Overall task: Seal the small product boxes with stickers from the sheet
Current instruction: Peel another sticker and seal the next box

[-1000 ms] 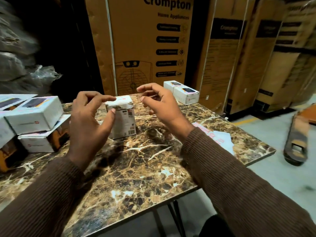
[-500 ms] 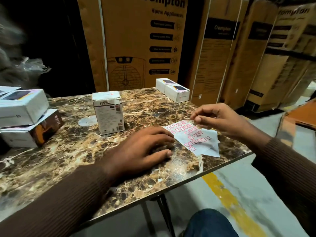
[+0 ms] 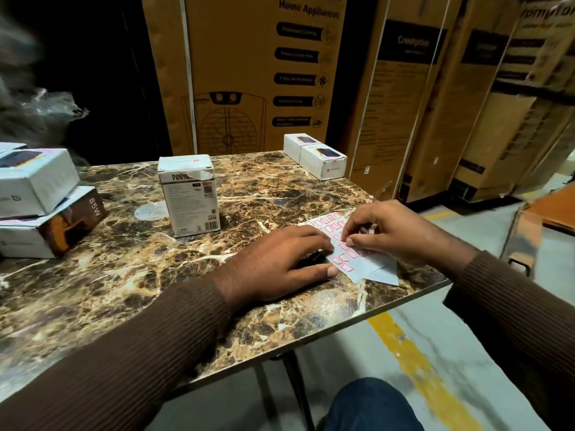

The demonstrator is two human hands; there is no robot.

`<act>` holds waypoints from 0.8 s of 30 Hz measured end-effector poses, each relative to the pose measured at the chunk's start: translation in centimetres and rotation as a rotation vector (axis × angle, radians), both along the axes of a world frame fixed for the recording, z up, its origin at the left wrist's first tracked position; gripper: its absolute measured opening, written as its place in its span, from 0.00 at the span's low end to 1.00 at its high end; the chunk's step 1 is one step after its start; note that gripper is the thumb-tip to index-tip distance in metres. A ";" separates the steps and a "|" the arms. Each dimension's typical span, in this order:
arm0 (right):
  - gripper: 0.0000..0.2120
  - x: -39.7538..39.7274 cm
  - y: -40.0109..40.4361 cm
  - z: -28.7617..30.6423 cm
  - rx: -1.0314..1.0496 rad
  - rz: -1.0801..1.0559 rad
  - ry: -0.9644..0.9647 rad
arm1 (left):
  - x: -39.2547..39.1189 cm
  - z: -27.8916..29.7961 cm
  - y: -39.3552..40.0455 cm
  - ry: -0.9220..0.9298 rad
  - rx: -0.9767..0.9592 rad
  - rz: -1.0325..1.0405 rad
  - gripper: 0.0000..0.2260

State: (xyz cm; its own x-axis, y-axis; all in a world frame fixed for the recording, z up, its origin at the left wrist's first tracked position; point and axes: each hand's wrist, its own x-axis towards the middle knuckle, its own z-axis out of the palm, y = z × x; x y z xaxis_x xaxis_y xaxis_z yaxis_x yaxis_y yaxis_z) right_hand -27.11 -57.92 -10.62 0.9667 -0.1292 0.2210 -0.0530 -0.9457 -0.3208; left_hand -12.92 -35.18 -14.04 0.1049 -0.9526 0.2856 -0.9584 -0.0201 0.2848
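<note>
Head view: left hand (image 3: 280, 259) flat on sticker sheet (image 3: 348, 259), right hand (image 3: 395, 231) pinching a sticker.

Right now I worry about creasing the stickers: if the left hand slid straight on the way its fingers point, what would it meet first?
The sticker sheet. The left hand lies flat, fingertips at the sheet's near edge, perhaps already touching; the right hand comes after.

open tabletop (image 3: 130, 275) front-left, upright box (image 3: 189, 197) mid-table, stacked boxes (image 3: 40, 200) left

Brown ribbed sleeves (image 3: 130, 353); dark blue trouser knee (image 3: 370, 405), probably denim.
</note>
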 end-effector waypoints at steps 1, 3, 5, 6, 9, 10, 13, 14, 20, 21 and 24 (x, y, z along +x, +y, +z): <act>0.03 0.1 0.1 0.0 0.000 -0.002 0.003 | 0.0 0.0 0.0 -0.002 0.000 0.000 0.26; 0.03 0.2 0.3 0.0 -0.004 -0.014 0.010 | -0.1 -0.1 0.0 -0.001 -0.006 -0.001 0.26; 0.03 0.3 0.4 0.1 -0.004 -0.029 0.016 | -0.1 -0.1 0.0 -0.003 -0.009 0.001 0.26; 0.04 0.3 0.4 0.1 -0.007 -0.033 0.010 | -0.1 -0.1 0.0 -0.005 -0.011 0.001 0.25; 0.06 0.5 0.2 0.1 -0.023 -0.020 0.000 | -0.2 0.0 0.0 -0.008 -0.014 0.002 0.24; 0.06 0.6 0.1 0.1 -0.031 -0.009 0.005 | -0.2 0.0 0.0 -0.009 -0.013 0.002 0.24; 0.05 1.1 -0.1 0.2 -0.103 0.020 0.022 | -0.2 0.0 0.0 -0.009 -0.019 -0.007 0.23; 0.04 1.2 0.0 0.2 -0.139 0.032 0.022 | -0.2 0.0 0.0 -0.006 -0.023 -0.012 0.23; 0.03 1.5 0.4 0.4 -0.292 0.044 0.052 | -0.1 -0.1 -0.1 -0.011 -0.026 -0.009 0.25; 0.03 1.6 0.5 0.3 -0.309 0.045 0.054 | -0.1 -0.1 -0.1 -0.010 -0.025 -0.010 0.25; 0.04 1.7 0.9 0.1 -0.349 0.036 0.063 | -0.1 -0.1 -0.2 -0.008 -0.029 -0.014 0.25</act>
